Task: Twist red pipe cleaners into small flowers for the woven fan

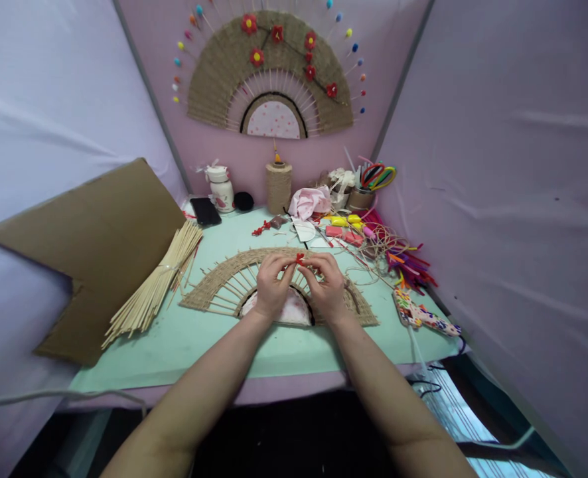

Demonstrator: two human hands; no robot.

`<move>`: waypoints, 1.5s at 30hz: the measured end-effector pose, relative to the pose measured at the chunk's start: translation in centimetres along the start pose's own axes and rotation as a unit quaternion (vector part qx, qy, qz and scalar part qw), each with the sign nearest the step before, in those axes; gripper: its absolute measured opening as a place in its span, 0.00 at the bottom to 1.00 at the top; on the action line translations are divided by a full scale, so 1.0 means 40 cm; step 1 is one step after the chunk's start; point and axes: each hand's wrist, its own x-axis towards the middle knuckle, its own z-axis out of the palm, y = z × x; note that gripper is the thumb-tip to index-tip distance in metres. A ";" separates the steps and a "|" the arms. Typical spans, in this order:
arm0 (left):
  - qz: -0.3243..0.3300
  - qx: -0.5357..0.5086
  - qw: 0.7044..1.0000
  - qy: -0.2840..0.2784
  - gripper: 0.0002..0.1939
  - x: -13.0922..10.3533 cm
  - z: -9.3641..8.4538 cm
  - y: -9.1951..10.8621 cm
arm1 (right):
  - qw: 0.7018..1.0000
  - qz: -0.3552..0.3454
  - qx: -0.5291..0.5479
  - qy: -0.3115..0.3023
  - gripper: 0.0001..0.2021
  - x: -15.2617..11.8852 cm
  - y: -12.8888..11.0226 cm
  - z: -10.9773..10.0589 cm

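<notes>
Surface (pixel 214 355) in mint green spans the middle of the frame. Brown cardboard (pixel 109 226) leans at left. A flower-trimmed fan (pixel 214 73) hangs at upper center; a half-round twine-woven fan (pixel 214 282) lies at center. Left of it rests a bundle of thin sticks (pixel 154 285). Left hand (pixel 273 285) and right hand (pixel 326 289) meet over the woven fan, each grip pinched closed. A patterned glue gun (pixel 426 315) lies at lower right. Smallest, a red piece (pixel 300 258) sits between both hands' fingertips, mid-frame.

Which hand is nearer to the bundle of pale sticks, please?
Left. The left hand is right of the bundle, over the fan; the right hand is farther right.
</notes>
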 end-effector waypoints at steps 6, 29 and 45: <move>0.046 0.053 0.997 -0.011 0.07 -0.006 0.006 -0.011 | 0.999 0.025 -0.006 -0.022 0.04 0.000 0.000 0.002; -0.155 -0.110 0.967 -0.169 0.06 0.018 0.010 -0.040 | 0.951 0.239 0.120 -0.156 0.09 0.034 0.061 -0.055; -0.210 -0.106 0.870 -0.434 0.10 0.043 -0.027 -0.040 | 0.913 0.168 0.098 -0.359 0.06 0.057 0.037 -0.104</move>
